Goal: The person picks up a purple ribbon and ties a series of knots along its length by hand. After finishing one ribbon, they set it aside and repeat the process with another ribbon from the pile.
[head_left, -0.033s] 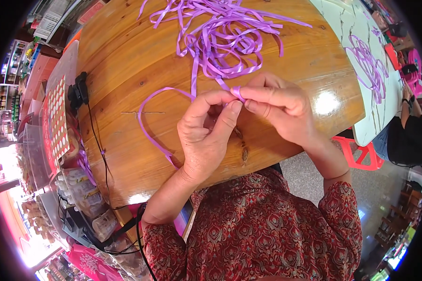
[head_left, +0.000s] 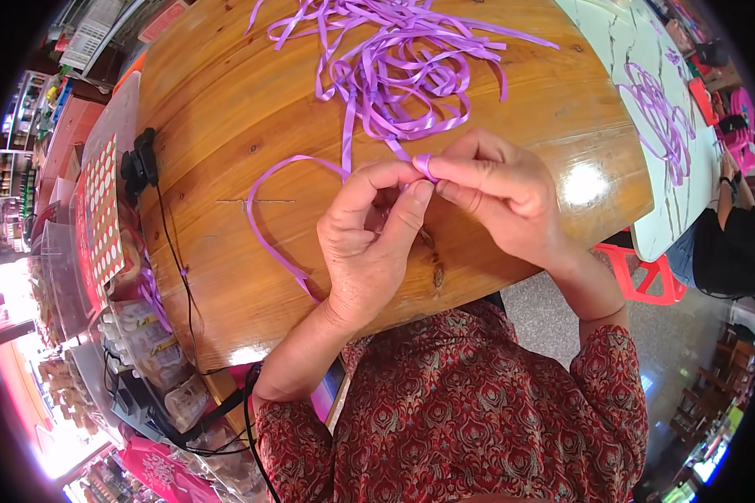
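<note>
A narrow, shiny purple ribbon (head_left: 424, 165) is pinched between both my hands above the wooden table. My left hand (head_left: 367, 230) holds it with thumb and forefinger pressed together. Close against it, the fingertips of my right hand (head_left: 505, 191) grip a small loop of the same ribbon. Beyond my hands lies a large tangled heap of purple ribbon (head_left: 394, 80), with strands running from it toward my fingers. One loose length (head_left: 264, 226) curves across the table to the left of my left hand and passes behind my wrist. The detail between my fingertips is partly hidden.
The wooden table (head_left: 218, 277) has a black socket block (head_left: 140, 163) and cord on its left side. Thin wire (head_left: 264, 201) lies nearby. A white marbled table (head_left: 646, 214) at right bears more purple ribbon (head_left: 658, 126); a person in black (head_left: 730, 243) sits there. A red stool (head_left: 650, 281) stands below.
</note>
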Demonstrator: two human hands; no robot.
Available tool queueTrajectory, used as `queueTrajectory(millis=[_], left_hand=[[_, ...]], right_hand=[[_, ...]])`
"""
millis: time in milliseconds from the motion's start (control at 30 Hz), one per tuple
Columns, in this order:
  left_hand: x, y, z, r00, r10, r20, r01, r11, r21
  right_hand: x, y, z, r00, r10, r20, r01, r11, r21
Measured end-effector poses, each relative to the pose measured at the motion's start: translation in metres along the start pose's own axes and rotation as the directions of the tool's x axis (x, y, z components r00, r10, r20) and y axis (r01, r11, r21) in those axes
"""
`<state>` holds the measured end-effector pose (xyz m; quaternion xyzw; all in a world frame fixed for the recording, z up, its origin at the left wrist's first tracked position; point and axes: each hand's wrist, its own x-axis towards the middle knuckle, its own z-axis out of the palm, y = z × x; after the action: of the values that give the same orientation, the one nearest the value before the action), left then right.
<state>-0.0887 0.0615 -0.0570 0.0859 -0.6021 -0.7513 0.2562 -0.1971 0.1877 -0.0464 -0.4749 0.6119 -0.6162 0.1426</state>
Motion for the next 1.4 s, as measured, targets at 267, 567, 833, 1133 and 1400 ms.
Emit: queueTrajectory(millis=[267, 567, 833, 1133, 1400], left_hand=[[-0.003, 0.0, 0.003, 0.999, -0.043, 0.005, 0.043, 0.999, 0.026], [-0.004, 0.012, 0.004, 0.983, -0.183, -0.022, 0.174, 0.96, -0.221], [-0.01, 0.004, -0.01, 0.97, -0.243, 0.02, 0.242, 0.969, 0.047], [-0.001, 0.012, -0.021, 0.842, -0.523, 0.132, 0.527, 0.85, 0.007], [-0.003, 0.014, -0.023, 0.85, -0.524, 0.064, 0.527, 0.847, -0.069]], right_hand=[[-0.002, -0.002, 0.0, 0.959, -0.282, 0.011, 0.251, 0.834, -0.492], [0.003, -0.012, 0.001, 0.946, 0.32, 0.044, -0.316, 0.891, 0.327], [0.002, -0.013, -0.002, 0.948, -0.251, 0.198, 0.32, 0.758, -0.569], [0.022, -0.007, -0.015, 0.668, -0.54, 0.511, 0.743, 0.45, -0.496], [0.029, -0.003, -0.013, 0.847, -0.426, 0.319, 0.531, 0.692, -0.489]])
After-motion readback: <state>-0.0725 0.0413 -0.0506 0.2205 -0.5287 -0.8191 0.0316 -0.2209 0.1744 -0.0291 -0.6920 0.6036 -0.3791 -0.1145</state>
